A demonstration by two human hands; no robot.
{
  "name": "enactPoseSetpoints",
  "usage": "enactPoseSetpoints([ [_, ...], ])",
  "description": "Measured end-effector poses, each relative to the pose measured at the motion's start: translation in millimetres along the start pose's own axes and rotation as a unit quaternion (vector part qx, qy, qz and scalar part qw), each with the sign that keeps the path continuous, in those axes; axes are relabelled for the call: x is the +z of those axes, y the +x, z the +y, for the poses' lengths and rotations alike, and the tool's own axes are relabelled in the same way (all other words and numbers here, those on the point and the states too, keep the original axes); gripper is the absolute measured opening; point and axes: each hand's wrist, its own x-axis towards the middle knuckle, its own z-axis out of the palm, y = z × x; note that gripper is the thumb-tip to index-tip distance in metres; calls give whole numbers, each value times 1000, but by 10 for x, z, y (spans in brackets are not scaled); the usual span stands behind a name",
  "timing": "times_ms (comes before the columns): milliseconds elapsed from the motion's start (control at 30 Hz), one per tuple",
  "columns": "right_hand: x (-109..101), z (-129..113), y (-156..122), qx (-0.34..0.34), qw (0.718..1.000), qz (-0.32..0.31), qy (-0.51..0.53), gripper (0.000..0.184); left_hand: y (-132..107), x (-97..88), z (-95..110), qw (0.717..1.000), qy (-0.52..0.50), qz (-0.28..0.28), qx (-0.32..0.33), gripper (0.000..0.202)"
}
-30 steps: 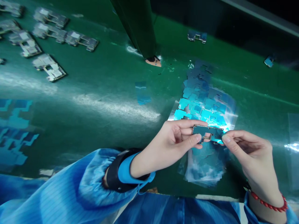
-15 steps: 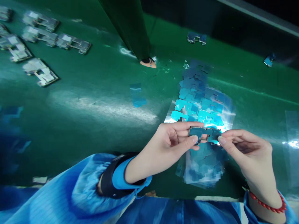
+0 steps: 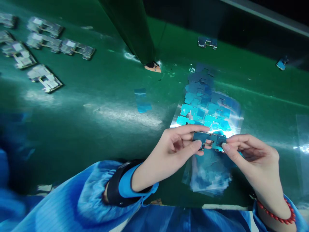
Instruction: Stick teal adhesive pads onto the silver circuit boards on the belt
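A small circuit board [image 3: 209, 140] with a blue film on it is held just above the green work surface [image 3: 96, 96]. My left hand [image 3: 175, 149] pinches its left end between thumb and forefinger. My right hand [image 3: 251, 158] pinches its right end, thumb on the blue film at that edge. Below and behind the board lies a clear sheet [image 3: 207, 112] covered with several blue film pieces. A black wrist strap [image 3: 116, 188] sits on my left wrist and a red bead bracelet [image 3: 275, 212] on my right.
Several bare circuit boards [image 3: 44, 77] lie at the far left. A loose blue film [image 3: 142, 100] lies mid-surface. A green post [image 3: 132, 29] rises from the surface. Two more boards [image 3: 207, 42] [image 3: 281, 63] lie at the back. A clear sheet [image 3: 303, 141] lies at the right edge.
Both hands and the board have drifted slightly left, and my right fingers have closed in nearer the board's right end. The view has shifted a little.
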Motion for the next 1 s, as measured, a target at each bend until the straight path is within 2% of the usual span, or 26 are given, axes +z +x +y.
enactPoseSetpoints([
  [133,11,2,-4,-2,1000,7,-6,9,1,10,-9,1000,1,-1,12,24],
  [300,21,-8,-16,-8,1000,17,-14,11,28,50,8,999,-36,14,-10,19],
  [600,10,11,-16,-6,1000,15,-24,14,30,42,-7,999,-14,40,-19,36],
  [867,2,28,-16,-19,999,32,-33,13,31,30,-100,999,-20,42,7,36],
  [1000,14,32,19,-21,998,43,-32,11,23,38,-51,999,-13,47,-3,35],
])
